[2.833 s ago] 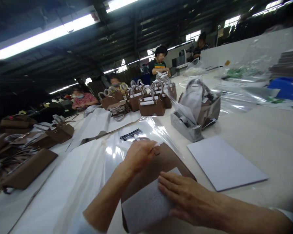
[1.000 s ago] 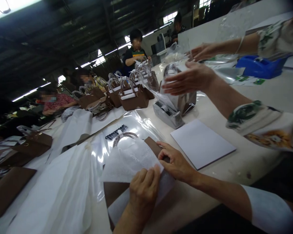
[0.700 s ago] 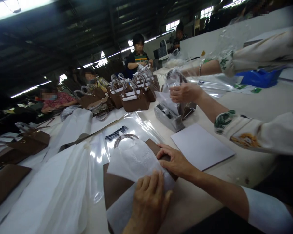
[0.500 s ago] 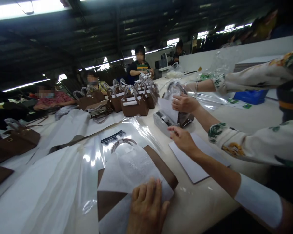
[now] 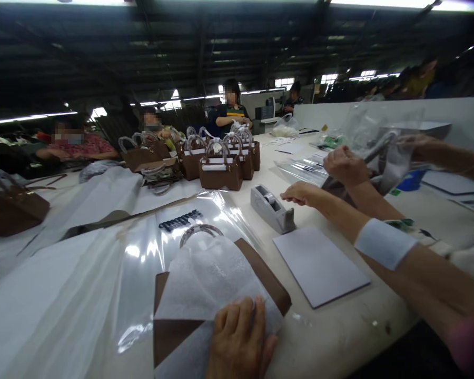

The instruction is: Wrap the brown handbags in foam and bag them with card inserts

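My left hand (image 5: 239, 337) lies flat, fingers stretched out, on white tissue paper (image 5: 209, 268) folded over a brown handbag (image 5: 177, 339). The bag rests on its side, with its wrapped handle (image 5: 201, 230) pointing away from me. Beneath its far end spreads a clear plastic bag (image 5: 142, 263) with dark lettering. My right hand (image 5: 302, 195) is just beside and above a grey tape dispenser (image 5: 272, 209). Its fingers are drawn together; whatever they may pinch is too small to make out. White card (image 5: 319, 266) lies below my right forearm.
At right, a co-worker's hands (image 5: 345, 166) handle a bag in clear plastic (image 5: 391, 158). Several brown handbags (image 5: 221, 171) with wrapped handles stand further back. White sheets (image 5: 43, 295) cover the table's left side. Other people sit behind the table.
My right hand has shifted slightly right and up, and its fingers have drawn together. The co-worker's hands and bag have moved right, uncovering the dispenser. My left hand stays on the tissue paper.
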Tool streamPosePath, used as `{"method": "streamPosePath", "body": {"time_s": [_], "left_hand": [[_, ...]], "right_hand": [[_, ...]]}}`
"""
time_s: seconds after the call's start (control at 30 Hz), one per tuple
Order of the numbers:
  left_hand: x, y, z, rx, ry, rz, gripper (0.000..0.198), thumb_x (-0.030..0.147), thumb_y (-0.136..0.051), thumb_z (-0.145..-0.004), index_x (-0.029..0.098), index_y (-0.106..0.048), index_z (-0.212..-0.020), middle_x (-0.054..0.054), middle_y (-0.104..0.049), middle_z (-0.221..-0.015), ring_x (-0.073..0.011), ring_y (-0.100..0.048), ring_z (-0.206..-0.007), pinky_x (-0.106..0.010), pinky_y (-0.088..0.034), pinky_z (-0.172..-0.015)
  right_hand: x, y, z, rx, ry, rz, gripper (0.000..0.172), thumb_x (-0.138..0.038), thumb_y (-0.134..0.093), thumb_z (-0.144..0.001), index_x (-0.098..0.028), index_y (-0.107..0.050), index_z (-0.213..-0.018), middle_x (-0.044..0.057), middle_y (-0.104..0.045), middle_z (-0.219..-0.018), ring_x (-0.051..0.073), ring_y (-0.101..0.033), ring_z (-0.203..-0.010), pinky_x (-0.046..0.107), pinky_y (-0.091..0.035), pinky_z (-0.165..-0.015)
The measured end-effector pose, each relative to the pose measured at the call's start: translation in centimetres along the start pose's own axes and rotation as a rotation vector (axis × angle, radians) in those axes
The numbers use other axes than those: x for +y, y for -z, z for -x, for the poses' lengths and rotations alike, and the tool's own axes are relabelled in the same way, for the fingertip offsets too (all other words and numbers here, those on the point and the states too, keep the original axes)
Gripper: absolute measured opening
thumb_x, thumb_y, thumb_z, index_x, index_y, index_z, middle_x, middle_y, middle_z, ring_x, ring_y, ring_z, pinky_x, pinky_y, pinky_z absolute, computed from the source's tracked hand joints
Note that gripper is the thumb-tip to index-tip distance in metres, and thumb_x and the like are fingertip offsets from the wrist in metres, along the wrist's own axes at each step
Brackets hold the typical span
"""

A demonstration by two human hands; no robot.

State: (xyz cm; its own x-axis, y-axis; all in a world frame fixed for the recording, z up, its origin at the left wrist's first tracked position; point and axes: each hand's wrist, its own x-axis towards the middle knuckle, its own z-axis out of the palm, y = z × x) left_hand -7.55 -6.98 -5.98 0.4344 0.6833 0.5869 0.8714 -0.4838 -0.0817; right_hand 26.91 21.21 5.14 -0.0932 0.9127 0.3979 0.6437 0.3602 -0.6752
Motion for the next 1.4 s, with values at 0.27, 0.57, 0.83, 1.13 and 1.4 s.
{"method": "streamPosePath", "body": {"time_s": [0.27,0.57,0.83,1.13,1.4], "left_hand": [[-0.1,0.2,-0.3,0.038,-0.011,0.014,0.035,0.035,-0.037,-0.088,0.015,-0.057,-0.109,-0.006,-0.061,-0.098,-0.0216,-0.052,-0.087,-0.036,-0.036,-0.08],[-0.2,2.1,-0.2,-0.148,-0.071,0.064,0.041,0.029,-0.049,-0.08,0.011,-0.051,-0.117,-0.009,-0.057,-0.113,-0.0251,-0.049,-0.103,-0.037,-0.04,-0.089],[0.4,1.9,0.0,-0.155,0.089,0.147,0.048,0.019,-0.055,-0.072,0.013,-0.048,-0.12,-0.016,-0.044,-0.125,-0.0292,-0.047,-0.104,-0.045,-0.045,-0.085],[0.3,2.1,-0.1,-0.162,0.097,0.178,0.047,0.016,-0.052,-0.074,0.016,-0.047,-0.121,-0.016,-0.03,-0.14,-0.023,-0.052,-0.096,-0.039,-0.046,-0.08],[0.0,3.1,-1.0,-0.301,0.153,0.267,0.043,0.014,-0.058,-0.068,0.021,-0.053,-0.11,-0.008,-0.05,-0.123,-0.0238,-0.049,-0.096,-0.041,-0.044,-0.083]], "right_hand": [[-1.1,-3.7,6.9,-0.034,-0.318,-0.129,0.027,-0.036,-0.047,-0.087,-0.012,-0.055,-0.098,0.004,-0.056,-0.09,0.011,-0.055,-0.074,0.025,-0.048,-0.063],[-9.4,-11.4,15.7,-0.523,-0.58,-0.501,0.028,-0.038,-0.067,-0.067,-0.014,-0.062,-0.081,0.0,-0.052,-0.071,0.005,-0.039,-0.057,0.016,-0.029,-0.045],[-17.7,-11.9,18.3,-0.802,-0.718,-0.732,0.026,-0.036,-0.067,-0.065,-0.014,-0.057,-0.075,-0.005,-0.049,-0.057,0.002,-0.032,-0.041,0.015,-0.019,-0.036],[-18.5,-14.1,19.1,-0.78,-0.838,-0.568,0.012,-0.022,-0.057,-0.067,-0.014,-0.052,-0.06,-0.005,-0.047,-0.046,0.002,-0.031,-0.034,0.014,-0.023,-0.031],[-19.4,-14.3,17.8,-0.871,-0.793,-0.278,0.01,-0.012,-0.051,-0.064,-0.013,-0.051,-0.054,-0.004,-0.048,-0.044,0.003,-0.032,-0.028,0.015,-0.023,-0.027]]}}
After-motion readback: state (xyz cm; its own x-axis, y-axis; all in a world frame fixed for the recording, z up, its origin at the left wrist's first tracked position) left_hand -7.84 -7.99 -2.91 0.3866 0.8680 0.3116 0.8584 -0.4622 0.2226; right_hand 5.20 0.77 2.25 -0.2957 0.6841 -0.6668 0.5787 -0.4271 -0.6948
